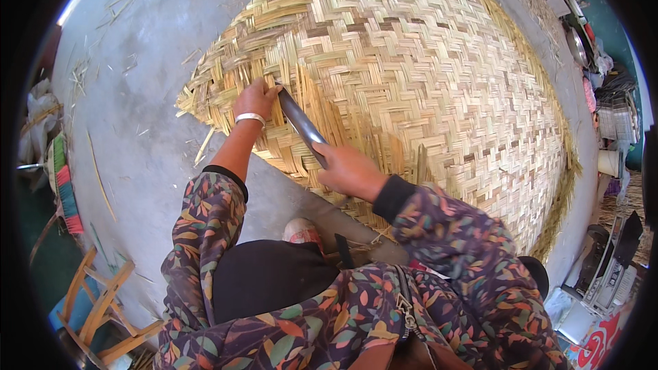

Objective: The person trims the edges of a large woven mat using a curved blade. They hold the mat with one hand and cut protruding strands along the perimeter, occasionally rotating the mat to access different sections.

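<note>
head view: a large round woven mat of pale yellow and tan bamboo strips [425, 75] lies flat on the grey concrete floor [137, 82], filling the upper middle and right of the picture. the left hand [255, 99], a white bangle [249, 118] on its wrist, presses down on the mat's ragged near-left edge where loose strip ends stick out; its fingers [269, 90] are curled down onto the strips, touching the tip end of the blade, though i cannot tell if they pinch a strip. the right hand [351, 173] is closed fully round the handle end of a long dark metal blade [301, 125], which runs slantwise up to the left hand and lies flat against the weave. a foot in a worn pale shoe [303, 231] rests at the mat's near edge. slivers of bamboo [96, 171] lie scattered on the floor; a small wooden chair [103, 308] stands at lower left.

to do this well, i judge the blade should stay low and flat, the left fingers kept clear of its edge, and the strips held firmly so the weave does not lift.
</note>
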{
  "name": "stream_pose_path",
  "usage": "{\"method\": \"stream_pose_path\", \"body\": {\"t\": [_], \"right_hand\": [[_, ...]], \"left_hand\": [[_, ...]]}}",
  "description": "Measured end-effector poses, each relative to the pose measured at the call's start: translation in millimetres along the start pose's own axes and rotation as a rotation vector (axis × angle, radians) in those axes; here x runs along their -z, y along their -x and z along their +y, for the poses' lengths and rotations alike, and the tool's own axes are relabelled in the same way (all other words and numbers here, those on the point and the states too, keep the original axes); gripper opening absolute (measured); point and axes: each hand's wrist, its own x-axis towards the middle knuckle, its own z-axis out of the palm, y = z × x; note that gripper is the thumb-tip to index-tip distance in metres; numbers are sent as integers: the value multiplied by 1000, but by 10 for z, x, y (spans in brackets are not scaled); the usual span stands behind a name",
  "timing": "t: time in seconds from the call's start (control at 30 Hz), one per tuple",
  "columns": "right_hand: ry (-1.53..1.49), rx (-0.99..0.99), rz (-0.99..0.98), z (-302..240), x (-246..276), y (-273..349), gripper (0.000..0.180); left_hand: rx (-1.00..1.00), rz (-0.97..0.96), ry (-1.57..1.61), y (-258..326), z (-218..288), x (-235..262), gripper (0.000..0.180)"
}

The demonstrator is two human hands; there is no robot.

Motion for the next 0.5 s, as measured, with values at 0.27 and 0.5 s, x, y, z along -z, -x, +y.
{"method": "stream_pose_path", "body": {"t": [0.27, 0.5], "right_hand": [[-614, -55, -155, 212, 611, 729, 60], [-1086, -134, -353, 24, 711, 532, 59]], "left_hand": [[16, 40, 312, -94, -39, -65, 36], [261, -272, 900, -31, -41, 10, 24]]}}
